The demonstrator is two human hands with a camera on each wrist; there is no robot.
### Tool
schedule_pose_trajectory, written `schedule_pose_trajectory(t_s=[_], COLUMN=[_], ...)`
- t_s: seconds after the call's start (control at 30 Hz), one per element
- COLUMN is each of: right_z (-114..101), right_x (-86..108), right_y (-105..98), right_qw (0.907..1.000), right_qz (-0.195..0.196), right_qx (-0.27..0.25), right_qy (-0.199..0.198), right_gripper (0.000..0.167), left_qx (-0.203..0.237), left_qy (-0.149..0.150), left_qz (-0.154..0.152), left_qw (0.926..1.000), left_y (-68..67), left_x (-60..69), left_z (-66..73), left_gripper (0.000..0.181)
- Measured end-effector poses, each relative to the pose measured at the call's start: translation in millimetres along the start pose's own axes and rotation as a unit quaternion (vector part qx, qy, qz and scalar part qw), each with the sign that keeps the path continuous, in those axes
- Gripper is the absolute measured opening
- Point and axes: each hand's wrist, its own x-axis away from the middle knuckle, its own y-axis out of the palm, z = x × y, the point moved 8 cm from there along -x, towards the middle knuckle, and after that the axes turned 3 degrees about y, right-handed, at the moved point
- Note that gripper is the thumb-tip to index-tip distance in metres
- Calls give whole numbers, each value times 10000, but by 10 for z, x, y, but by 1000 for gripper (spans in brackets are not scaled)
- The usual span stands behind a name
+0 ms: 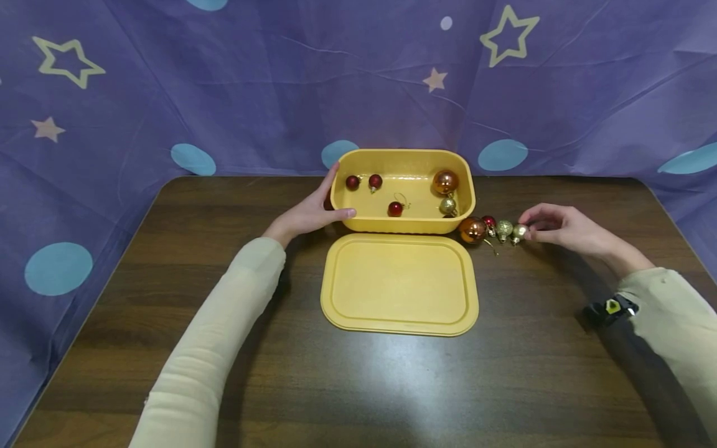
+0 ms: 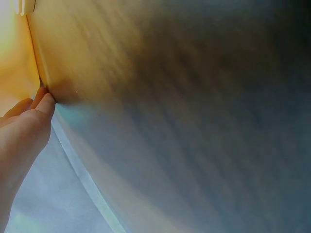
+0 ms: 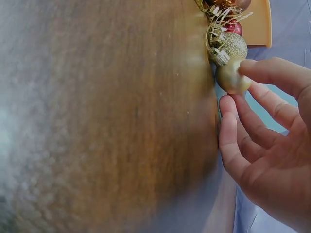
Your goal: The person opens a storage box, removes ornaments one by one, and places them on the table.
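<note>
A yellow plastic box (image 1: 386, 226) stands at the back of the table, with its far-left end held by my left hand (image 1: 305, 213). The thumb lies over the rim; the other fingers run along the outside. Inside are dark red baubles (image 1: 375, 181), a large copper bauble (image 1: 445, 182) and a glittery gold bauble (image 1: 447, 206). Right of the box, a row of baubles sits on the table: copper (image 1: 473, 229), red (image 1: 489, 223), glittery gold (image 1: 503, 229) and matte gold. My right hand (image 1: 571, 230) pinches the matte gold bauble (image 3: 233, 77) at the row's right end.
The yellow lid (image 1: 399, 283) lies flat in front of the box. A purple cloth (image 1: 269, 93) with stars and dots hangs behind the brown wooden table (image 1: 358, 379). A small black device (image 1: 610, 310) is at the right sleeve.
</note>
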Motion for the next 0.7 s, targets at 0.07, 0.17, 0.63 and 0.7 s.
schedule_pose_trajectory(t_s=[0.07, 0.17, 0.63, 0.7], right_z=[5, 11, -20, -55], right_x=[4, 11, 44, 44], right_y=[1, 1, -88, -136], right_qw=[10000, 9999, 9992, 9985], right_qz=[-24, -57, 240, 500], right_qx=[-1, -113, -329, -204], right_qy=[-10, -52, 57, 112], right_gripper=[27, 29, 34, 35], left_qx=[-11, -17, -52, -74], left_qy=[-7, -10, -33, -20], left_qz=[4, 6, 20, 14], left_qw=[10000, 10000, 10000, 10000], left_y=[0, 0, 5, 9], left_x=[0, -1, 4, 4], left_z=[-1, -2, 8, 13], left_gripper=[103, 103, 102, 102])
